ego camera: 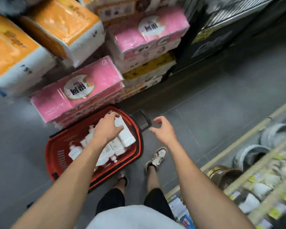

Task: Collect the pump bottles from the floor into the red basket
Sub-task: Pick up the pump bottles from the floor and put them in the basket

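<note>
Pump bottles [125,134]: white, rectangular, rigid plastic, lying heaped on their sides inside the red basket [139,141], which stands on the grey floor [205,113] against a stack of pink tissue packs [76,95]. None can be made out on the bare floor in view, so the collecting looks close to done. Judge each bottle as moderately heavy if full, with smooth, somewhat slippery walls; the body is stiff and will bear a firm squeeze. The pump head and its thin neck are probably the weak part, so do not lift by them. Take hold across the two broad flat faces, near mid-body, where the weight balances.

Your left hand [108,128] reaches into the basket with fingers curled over the topmost bottle at the far end; whether it grips the bottle or merely rests on it cannot be told from this blurred view. Your right hand [163,129] hangs spread and empty above the floor, near the basket's dark handle [141,119] but apart from it.

The loaded basket will likely be heavy; lift it by the handle, keeping it level so the loose bottles do not slide. Your feet stand just beside its near edge. Orange tissue packs [15,47] and a shelf [254,171] of goods flank the aisle.
</note>
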Demonstrator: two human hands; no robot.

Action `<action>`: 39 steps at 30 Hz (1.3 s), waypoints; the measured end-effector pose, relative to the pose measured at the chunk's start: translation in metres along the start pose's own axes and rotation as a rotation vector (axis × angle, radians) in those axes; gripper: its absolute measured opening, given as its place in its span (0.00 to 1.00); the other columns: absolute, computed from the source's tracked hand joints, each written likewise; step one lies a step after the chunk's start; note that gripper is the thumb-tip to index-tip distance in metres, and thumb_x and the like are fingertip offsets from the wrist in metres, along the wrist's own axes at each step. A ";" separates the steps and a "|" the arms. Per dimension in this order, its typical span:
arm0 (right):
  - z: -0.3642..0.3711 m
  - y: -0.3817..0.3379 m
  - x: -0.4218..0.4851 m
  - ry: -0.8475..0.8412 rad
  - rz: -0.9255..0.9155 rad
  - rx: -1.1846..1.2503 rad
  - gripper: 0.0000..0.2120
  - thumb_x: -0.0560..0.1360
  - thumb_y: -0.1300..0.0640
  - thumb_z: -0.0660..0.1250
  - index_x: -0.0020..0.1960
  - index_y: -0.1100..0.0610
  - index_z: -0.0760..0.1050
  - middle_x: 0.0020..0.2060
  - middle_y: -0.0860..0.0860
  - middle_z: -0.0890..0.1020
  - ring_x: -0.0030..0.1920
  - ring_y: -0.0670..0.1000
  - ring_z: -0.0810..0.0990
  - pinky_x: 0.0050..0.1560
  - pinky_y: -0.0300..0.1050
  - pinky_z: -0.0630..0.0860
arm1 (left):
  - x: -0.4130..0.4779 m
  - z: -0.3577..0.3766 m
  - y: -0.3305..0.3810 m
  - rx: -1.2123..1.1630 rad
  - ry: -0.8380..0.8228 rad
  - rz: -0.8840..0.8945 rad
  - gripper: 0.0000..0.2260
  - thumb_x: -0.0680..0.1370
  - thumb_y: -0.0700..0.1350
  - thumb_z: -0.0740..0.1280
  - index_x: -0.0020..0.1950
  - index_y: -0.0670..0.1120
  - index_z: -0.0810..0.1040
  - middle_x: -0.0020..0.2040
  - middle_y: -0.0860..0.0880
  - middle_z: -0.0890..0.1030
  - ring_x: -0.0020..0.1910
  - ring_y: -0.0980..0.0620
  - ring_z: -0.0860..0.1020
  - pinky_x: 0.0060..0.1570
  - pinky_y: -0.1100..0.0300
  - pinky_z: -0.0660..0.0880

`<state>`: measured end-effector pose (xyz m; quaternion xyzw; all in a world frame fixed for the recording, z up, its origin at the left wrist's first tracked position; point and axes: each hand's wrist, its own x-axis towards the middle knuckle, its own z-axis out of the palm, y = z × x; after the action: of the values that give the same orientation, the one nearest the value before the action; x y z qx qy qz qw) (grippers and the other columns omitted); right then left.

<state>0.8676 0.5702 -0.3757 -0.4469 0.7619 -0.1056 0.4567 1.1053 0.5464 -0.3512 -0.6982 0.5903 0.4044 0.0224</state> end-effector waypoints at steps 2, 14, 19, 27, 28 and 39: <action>-0.029 -0.002 -0.012 0.039 -0.027 0.017 0.16 0.71 0.55 0.76 0.54 0.46 0.72 0.57 0.48 0.79 0.58 0.49 0.77 0.54 0.43 0.70 | -0.008 -0.008 0.036 0.089 0.010 0.068 0.22 0.76 0.50 0.70 0.70 0.50 0.72 0.66 0.44 0.76 0.62 0.40 0.76 0.60 0.44 0.75; -0.219 0.041 -0.061 0.268 0.009 0.292 0.20 0.72 0.54 0.76 0.58 0.44 0.70 0.58 0.48 0.77 0.58 0.51 0.78 0.57 0.47 0.75 | -0.053 -0.002 0.294 0.489 0.095 0.580 0.25 0.79 0.54 0.70 0.74 0.54 0.67 0.70 0.48 0.73 0.68 0.45 0.72 0.62 0.49 0.75; -0.304 0.080 -0.070 0.398 0.105 0.313 0.24 0.71 0.51 0.75 0.64 0.47 0.73 0.60 0.49 0.78 0.60 0.52 0.79 0.60 0.49 0.76 | -0.057 0.020 0.373 0.462 0.083 0.614 0.25 0.78 0.53 0.72 0.73 0.56 0.67 0.69 0.49 0.74 0.67 0.47 0.74 0.61 0.51 0.78; -0.416 0.134 -0.092 0.610 0.208 0.360 0.24 0.72 0.51 0.75 0.66 0.49 0.74 0.61 0.48 0.78 0.61 0.53 0.79 0.59 0.46 0.74 | -0.057 0.070 0.483 0.372 0.037 0.715 0.27 0.77 0.52 0.73 0.73 0.55 0.68 0.69 0.48 0.74 0.66 0.46 0.75 0.62 0.47 0.77; -0.424 0.140 -0.092 0.616 0.217 0.362 0.25 0.72 0.51 0.75 0.67 0.48 0.74 0.61 0.48 0.78 0.61 0.53 0.78 0.59 0.46 0.74 | -0.054 0.075 0.496 0.398 0.034 0.738 0.27 0.77 0.53 0.73 0.73 0.55 0.68 0.69 0.48 0.74 0.67 0.46 0.74 0.62 0.45 0.77; -0.513 0.159 -0.052 0.685 0.295 0.065 0.25 0.73 0.52 0.72 0.69 0.47 0.71 0.65 0.49 0.76 0.65 0.55 0.74 0.58 0.48 0.74 | 0.012 0.096 0.637 0.615 0.026 0.983 0.29 0.76 0.54 0.71 0.75 0.55 0.65 0.68 0.49 0.73 0.67 0.43 0.72 0.62 0.46 0.72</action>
<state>0.3789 0.5761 -0.1474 -0.2563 0.9230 -0.2062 0.1996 0.5169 0.3935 -0.1384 -0.3083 0.9359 0.1684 0.0264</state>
